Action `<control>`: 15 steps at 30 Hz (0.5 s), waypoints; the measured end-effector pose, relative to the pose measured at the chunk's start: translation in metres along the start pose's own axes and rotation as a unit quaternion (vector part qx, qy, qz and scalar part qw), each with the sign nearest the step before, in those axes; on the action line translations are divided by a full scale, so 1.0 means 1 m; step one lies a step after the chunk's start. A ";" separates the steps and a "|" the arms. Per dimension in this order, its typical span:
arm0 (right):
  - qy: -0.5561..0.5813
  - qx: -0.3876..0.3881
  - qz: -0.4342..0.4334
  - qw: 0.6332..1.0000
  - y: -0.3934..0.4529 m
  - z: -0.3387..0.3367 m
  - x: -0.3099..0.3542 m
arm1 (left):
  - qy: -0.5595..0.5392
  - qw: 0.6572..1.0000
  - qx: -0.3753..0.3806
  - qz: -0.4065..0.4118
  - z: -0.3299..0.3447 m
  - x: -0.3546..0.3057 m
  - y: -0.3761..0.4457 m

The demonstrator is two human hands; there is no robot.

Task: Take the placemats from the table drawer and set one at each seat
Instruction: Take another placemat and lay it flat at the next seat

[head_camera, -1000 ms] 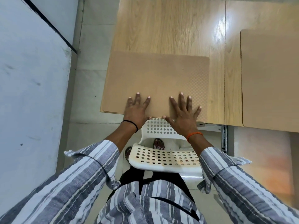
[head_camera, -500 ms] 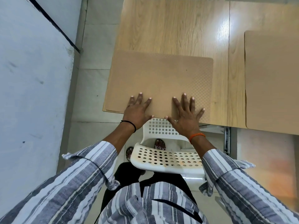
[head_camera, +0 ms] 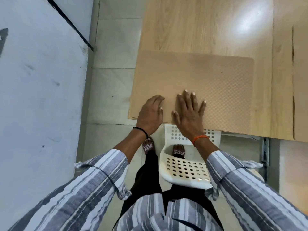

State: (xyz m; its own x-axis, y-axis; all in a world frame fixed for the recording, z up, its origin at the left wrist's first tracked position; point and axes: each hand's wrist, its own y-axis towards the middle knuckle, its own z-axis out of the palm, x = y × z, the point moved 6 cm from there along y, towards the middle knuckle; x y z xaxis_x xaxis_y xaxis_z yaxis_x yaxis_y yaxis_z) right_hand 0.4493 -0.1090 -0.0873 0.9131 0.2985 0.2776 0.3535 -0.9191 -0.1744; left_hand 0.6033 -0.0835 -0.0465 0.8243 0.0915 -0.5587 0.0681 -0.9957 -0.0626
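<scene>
A tan textured placemat (head_camera: 208, 80) lies on the near left corner of the wooden table (head_camera: 208, 27), overhanging its left edge. Thin layered edges show at its near left corner. My right hand (head_camera: 188, 112) rests flat on the mat near its front edge, fingers spread. My left hand (head_camera: 150, 112) sits just left of it on the same mat, fingers curled down onto the surface. I cannot see whether it grips the mat. A second placemat (head_camera: 300, 80) lies on the table at the right border.
A white perforated chair (head_camera: 185, 169) stands under the table edge below my hands. A grey-blue wall (head_camera: 41, 97) runs close along the left, with a tiled floor strip (head_camera: 110, 90) between it and the table. A metal drawer rail (head_camera: 265, 147) shows at right.
My left hand has gone from flat with spread fingers to curled. Both hands have drawn closer together on the mat. My view and body have shifted to the left.
</scene>
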 end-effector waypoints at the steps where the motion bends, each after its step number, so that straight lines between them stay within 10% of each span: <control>1: -0.014 -0.008 0.005 1.000 0.000 0.003 -0.001 | 0.020 1.000 -0.002 0.008 -0.001 0.005 0.003; 15: -0.076 -0.041 0.026 0.996 -0.001 0.004 0.003 | 0.185 0.981 0.049 0.014 0.007 0.075 0.022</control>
State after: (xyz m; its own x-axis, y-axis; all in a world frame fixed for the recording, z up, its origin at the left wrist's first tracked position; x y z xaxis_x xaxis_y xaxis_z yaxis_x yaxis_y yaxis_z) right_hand 0.4524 -0.1061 -0.0897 0.9520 0.2806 0.1220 0.2936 -0.9501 -0.1056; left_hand 0.6627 -0.0983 -0.0956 0.9739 0.0346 -0.2242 0.0026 -0.9900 -0.1414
